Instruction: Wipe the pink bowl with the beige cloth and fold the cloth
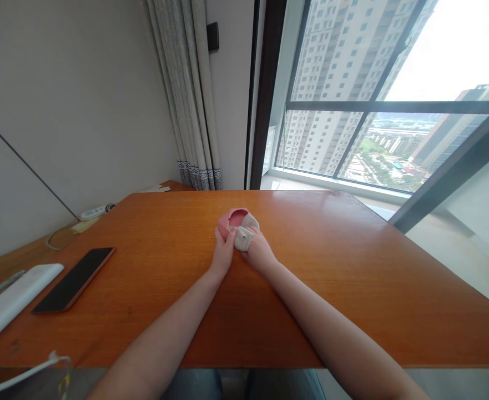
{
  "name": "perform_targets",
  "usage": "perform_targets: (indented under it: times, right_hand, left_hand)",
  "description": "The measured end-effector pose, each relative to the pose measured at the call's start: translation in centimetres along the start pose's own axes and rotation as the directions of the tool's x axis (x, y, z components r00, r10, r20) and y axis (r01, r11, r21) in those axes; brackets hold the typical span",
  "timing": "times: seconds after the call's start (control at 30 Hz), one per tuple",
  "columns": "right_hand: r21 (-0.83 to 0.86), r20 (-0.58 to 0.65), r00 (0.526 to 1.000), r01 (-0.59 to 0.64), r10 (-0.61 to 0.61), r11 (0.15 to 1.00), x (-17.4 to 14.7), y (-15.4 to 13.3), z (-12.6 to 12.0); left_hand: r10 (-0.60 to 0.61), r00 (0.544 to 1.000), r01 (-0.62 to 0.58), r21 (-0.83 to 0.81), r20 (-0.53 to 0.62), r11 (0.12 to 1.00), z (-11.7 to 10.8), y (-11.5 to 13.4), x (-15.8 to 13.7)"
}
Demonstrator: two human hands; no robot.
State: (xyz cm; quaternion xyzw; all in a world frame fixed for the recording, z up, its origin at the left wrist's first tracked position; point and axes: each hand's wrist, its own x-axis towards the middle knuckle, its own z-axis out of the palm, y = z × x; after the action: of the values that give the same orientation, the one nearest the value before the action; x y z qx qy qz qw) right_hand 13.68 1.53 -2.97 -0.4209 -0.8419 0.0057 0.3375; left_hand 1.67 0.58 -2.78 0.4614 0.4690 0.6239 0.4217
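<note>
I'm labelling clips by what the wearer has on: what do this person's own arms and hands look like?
Both the left hand and right hand are ungloved. The left forearm and right forearm show no sleeve, and no watch or bracelet is visible. Rings or nail polish can't be made out at this size.
</note>
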Motion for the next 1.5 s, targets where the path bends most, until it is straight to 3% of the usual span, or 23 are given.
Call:
perform_targets:
  times: [0.13, 0.23, 0.3, 0.4, 0.5, 0.63, 0.73, 0.83, 0.93, 1.0, 1.1, 1.27, 1.37, 1.5]
  right_hand:
    - [-0.042, 0.007, 0.995, 0.104, -0.104, 0.994, 0.1, 1.1, -0.1]
    - [-0.068, -0.026, 0.992, 0.120, -0.122, 0.990, -0.1, 1.6, -0.2]
    - [-0.083, -0.045, 0.995, 0.087, -0.091, 0.993, -0.2, 1.5, 0.0]
    - [-0.090, -0.038, 0.998, 0.054, -0.058, 0.994, -0.3, 1.0, 0.7]
    - [-0.070, -0.007, 0.999, 0.044, -0.045, 0.997, -0.2, 1.0, 1.1]
    - [-0.082, -0.030, 0.992, 0.120, -0.123, 0.989, -0.2, 1.5, 0.5]
    - [-0.103, -0.084, 0.984, 0.146, -0.155, 0.984, -0.2, 1.6, 0.0]
    - [-0.093, -0.128, 0.988, 0.070, -0.082, 0.993, -0.2, 1.0, 0.2]
    - [-0.058, -0.115, 0.993, -0.001, -0.006, 0.998, -0.2, 0.3, 0.8]
    - [-0.037, -0.086, 0.996, -0.007, 0.004, 0.999, -0.1, 0.1, 1.0]
    - [-0.008, -0.067, 0.997, 0.037, -0.038, 0.999, -0.1, 0.5, 0.8]
    - [-0.039, -0.065, 0.988, 0.140, -0.142, 0.989, 0.0, 1.6, 0.1]
    - [-0.046, -0.061, 0.995, 0.074, -0.077, 0.996, 0.0, 1.4, 0.2]
    - [0.002, -0.023, 1.000, -0.017, 0.017, 1.000, 0.0, 0.8, 0.8]
  left_hand:
    - [0.172, 0.979, -0.198, 0.339, 0.105, 0.920, -2.4, 1.8, 0.9]
    - [0.228, 0.961, -0.269, 0.349, 0.153, 0.898, -2.3, 2.2, 0.5]
    - [0.181, 0.981, -0.190, 0.191, 0.067, 0.963, -1.2, 1.4, 0.0]
    - [-0.038, 0.999, 0.037, -0.039, -0.027, 0.999, 0.3, -0.5, -0.4]
    - [-0.108, 0.994, 0.108, 0.023, -0.028, 0.994, 0.1, -1.3, 0.2]
    - [0.053, 0.996, -0.076, 0.338, 0.075, 0.938, -2.0, 0.0, 1.5]
    - [0.129, 0.975, -0.200, 0.472, 0.179, 0.859, -2.7, 1.6, 1.3]
    - [0.192, 0.967, -0.243, 0.378, 0.167, 0.893, -1.7, 2.3, 0.1]
    - [0.214, 0.976, -0.218, 0.156, 0.042, 0.963, -0.2, 1.7, -1.0]
    - [0.201, 0.980, -0.200, 0.118, 0.003, 0.973, 0.2, 1.3, -1.2]
    - [0.240, 0.968, -0.251, 0.233, 0.077, 0.939, -0.7, 1.4, -0.5]
    - [0.209, 0.956, -0.288, 0.539, 0.204, 0.791, -2.6, 2.7, 0.6]
    - [0.221, 0.959, -0.275, 0.398, 0.177, 0.875, -1.8, 2.3, 0.1]
    - [0.156, 0.986, -0.164, 0.143, 0.061, 0.976, -0.5, 1.1, -0.2]
